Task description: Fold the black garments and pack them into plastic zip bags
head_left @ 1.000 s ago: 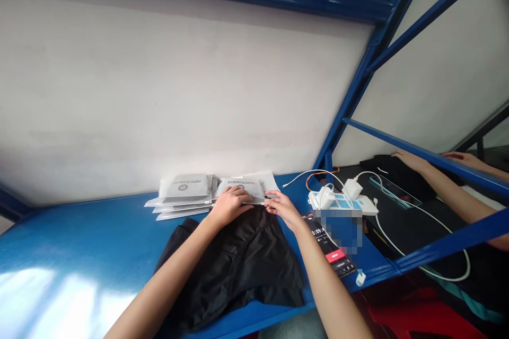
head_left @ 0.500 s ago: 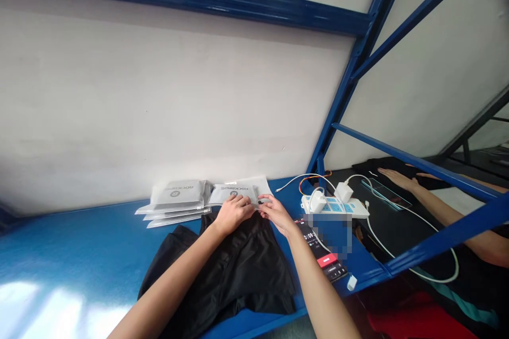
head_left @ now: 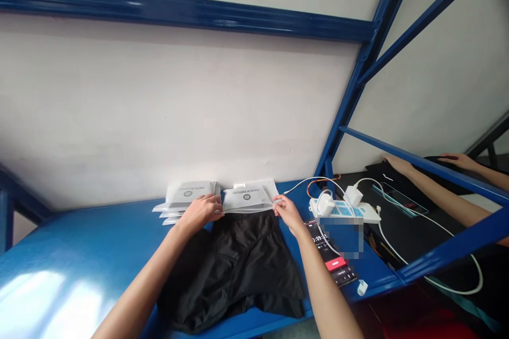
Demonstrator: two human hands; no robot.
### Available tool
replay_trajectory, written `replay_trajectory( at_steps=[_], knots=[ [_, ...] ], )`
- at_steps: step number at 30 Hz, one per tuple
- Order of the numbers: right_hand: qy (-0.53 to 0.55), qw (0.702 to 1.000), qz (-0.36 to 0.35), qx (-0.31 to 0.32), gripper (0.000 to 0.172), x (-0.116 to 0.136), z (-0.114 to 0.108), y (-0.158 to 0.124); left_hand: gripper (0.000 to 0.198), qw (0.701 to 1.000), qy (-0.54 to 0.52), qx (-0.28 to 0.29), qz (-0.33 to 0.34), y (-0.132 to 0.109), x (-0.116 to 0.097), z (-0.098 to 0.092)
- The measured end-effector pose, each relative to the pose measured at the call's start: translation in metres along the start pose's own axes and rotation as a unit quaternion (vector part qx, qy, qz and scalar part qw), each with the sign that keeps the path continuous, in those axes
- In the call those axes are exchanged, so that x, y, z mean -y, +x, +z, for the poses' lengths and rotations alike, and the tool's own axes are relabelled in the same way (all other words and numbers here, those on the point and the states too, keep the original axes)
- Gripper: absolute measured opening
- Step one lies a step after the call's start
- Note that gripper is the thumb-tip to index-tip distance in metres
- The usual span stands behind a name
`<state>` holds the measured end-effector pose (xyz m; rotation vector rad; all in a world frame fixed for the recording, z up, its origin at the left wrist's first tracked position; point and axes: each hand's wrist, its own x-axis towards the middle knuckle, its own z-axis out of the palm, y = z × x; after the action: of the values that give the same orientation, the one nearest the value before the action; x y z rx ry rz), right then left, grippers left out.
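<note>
A frosted plastic bag [head_left: 243,198] printed ROCKBROS lies flat against the wall side of the blue surface, its lettering upside down to me. My left hand [head_left: 204,207] is curled with its fingertips closed at the bag's left near corner, partly over the stack beside it. At the opposite near corner, my right hand [head_left: 286,211] pinches the bag's edge between thumb and fingers. Black shorts [head_left: 238,265] are spread just below the bag, under and between my forearms. On the left, several similar bags [head_left: 185,195] are stacked, partly covered by my left hand.
A white power strip [head_left: 369,214] with chargers and cables sits to the right. Below it lie a phone [head_left: 334,264] and a small white adapter [head_left: 362,287]. Blue frame bars [head_left: 345,100] rise at the right. Beyond them, another person's arms [head_left: 433,188] rest over dark cloth.
My hands have moved apart along the bag's near edge, the left one towards the stack and the right one to the right corner. The view has shifted slightly.
</note>
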<state>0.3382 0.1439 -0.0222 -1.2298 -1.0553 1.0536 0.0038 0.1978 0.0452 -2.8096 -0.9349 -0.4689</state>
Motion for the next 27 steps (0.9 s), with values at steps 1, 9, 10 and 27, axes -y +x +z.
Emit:
replay_trajectory(
  at_steps=[1,9,10,27],
  knots=[
    [-0.01,1.0,-0.004,-0.002,0.03,0.0,0.0,0.001,0.02,1.0,-0.018,-0.001,-0.005,0.005,-0.004,0.003],
    [-0.078,0.996,-0.033,0.011,0.034,-0.002,-0.003,0.002,0.02,0.997,-0.055,-0.06,0.002,0.027,-0.019,0.028],
    [-0.088,0.995,-0.039,0.012,0.035,-0.002,-0.002,0.002,0.022,0.996,-0.051,-0.071,-0.005,0.026,-0.021,0.031],
    [-0.445,0.859,-0.25,-0.015,0.035,0.016,0.033,-0.005,0.025,0.965,-0.184,-0.181,-0.054,0.019,-0.025,0.058]
  ],
)
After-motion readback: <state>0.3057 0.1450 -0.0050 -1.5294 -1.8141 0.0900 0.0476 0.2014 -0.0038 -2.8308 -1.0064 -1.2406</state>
